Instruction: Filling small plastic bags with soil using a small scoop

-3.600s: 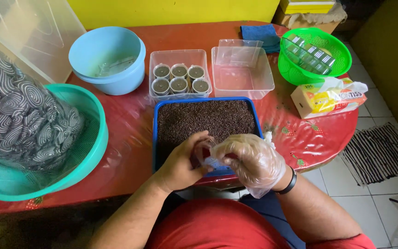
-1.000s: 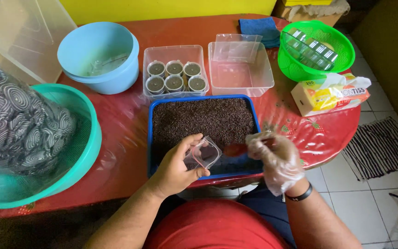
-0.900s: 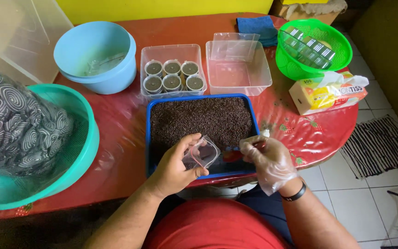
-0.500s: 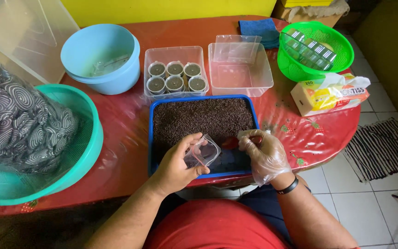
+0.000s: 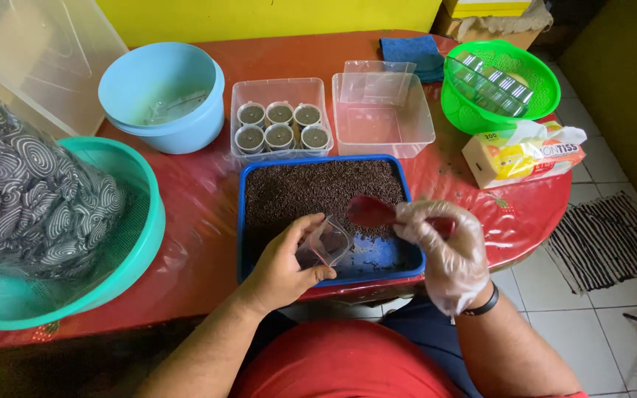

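Left hand (image 5: 278, 269) grips one clear cup (image 5: 324, 244); gloved right hand (image 5: 447, 254) clasps one red spoon (image 5: 371, 211).

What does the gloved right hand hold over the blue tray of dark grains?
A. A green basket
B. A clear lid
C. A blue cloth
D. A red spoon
D: the right hand grips a red spoon above the blue tray, beside the small clear cup in the left hand.
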